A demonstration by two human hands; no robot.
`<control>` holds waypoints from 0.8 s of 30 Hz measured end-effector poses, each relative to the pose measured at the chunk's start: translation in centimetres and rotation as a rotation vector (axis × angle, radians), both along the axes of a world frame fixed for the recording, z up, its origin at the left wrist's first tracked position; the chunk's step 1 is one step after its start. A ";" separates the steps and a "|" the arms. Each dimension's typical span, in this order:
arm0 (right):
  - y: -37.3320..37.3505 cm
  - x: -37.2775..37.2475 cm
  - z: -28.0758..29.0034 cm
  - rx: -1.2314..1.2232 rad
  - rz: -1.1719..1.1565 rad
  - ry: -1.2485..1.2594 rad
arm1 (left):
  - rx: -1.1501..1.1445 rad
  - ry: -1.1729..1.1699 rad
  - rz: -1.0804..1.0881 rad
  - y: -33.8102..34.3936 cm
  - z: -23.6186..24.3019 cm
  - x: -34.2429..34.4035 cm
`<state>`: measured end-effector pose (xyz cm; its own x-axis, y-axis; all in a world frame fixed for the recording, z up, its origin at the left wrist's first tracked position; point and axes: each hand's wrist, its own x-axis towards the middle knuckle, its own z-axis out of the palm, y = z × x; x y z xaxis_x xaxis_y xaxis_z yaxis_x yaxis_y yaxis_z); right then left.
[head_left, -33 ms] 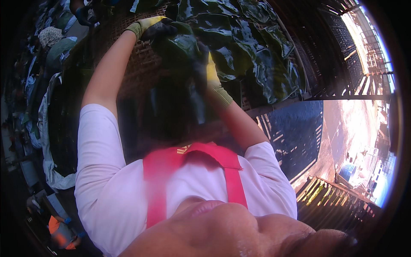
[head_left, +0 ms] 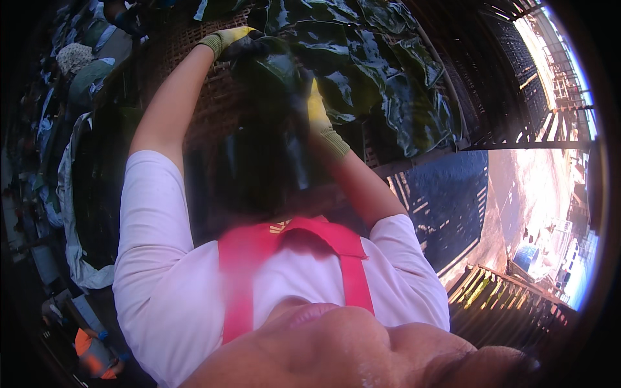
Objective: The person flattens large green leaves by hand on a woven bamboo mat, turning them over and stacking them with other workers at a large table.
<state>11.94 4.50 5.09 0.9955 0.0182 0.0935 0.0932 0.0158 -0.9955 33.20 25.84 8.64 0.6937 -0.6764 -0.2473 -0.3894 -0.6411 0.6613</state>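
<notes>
A broad, glossy dark green leaf-like sheet [head_left: 278, 63] stretches between my two hands over a woven slatted rack [head_left: 213, 90]. My left hand [head_left: 238, 44], in a yellow glove with a dark palm, is closed on its far left edge. On its right side, my right hand [head_left: 314, 107] in the same kind of glove grips it; dark glove fingers partly blend into the green. More wet, wavy-edged sheets [head_left: 414, 97] lie flat and overlapping to the right. Below my hands, part of the green material hangs blurred and dark.
A co-worker's dark-gloved hand [head_left: 126, 19] is at the far left of the rack. Piled green material and a pale cloth edge [head_left: 74, 213] run down the left. Another person in orange [head_left: 90, 346] is at lower left. Dark slatted racks [head_left: 511, 58] stand at right.
My left hand has shifted slightly right, closer to my right hand, with its forearm following. My right hand has barely moved. Both keep hold of the leaf-like sheet.
</notes>
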 end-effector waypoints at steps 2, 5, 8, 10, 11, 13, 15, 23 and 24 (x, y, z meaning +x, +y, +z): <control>0.9 0.6 -0.9 -0.296 -0.015 0.117 | 0.051 -0.006 0.101 2.3 -8.6 5.1; -0.9 -1.6 0.9 -0.634 0.017 0.023 | -0.047 -0.120 0.117 -0.6 -8.3 2.7; -0.8 -2.8 1.1 -0.824 0.142 -0.151 | -0.333 -0.161 0.244 -1.0 -4.2 -2.9; -1.4 -2.8 -1.4 -0.934 0.118 -0.300 | -0.131 -0.470 0.359 1.0 -2.4 -7.2; -0.4 -3.0 -0.2 -1.031 0.128 -0.221 | -0.069 -0.458 0.427 3.8 -2.3 -9.1; 0.0 -3.2 0.1 -0.962 0.196 -0.325 | 0.113 -0.442 0.553 7.5 -0.5 -13.7; 1.4 -3.3 1.6 -0.861 0.278 -0.399 | 0.245 -0.495 0.648 14.6 -0.1 -18.0; 11.5 -0.5 -0.7 -0.619 0.643 -0.244 | 0.861 -0.482 0.778 31.9 -3.7 -18.7; 13.3 -0.4 -0.9 -0.649 0.662 -0.243 | 0.912 -0.434 0.761 31.0 -2.7 -17.6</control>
<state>11.51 17.79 4.23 0.7194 0.6910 0.0702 0.4687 -0.4084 -0.7833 15.61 56.82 5.91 0.9723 0.2240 -0.0672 0.2036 -0.9523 -0.2274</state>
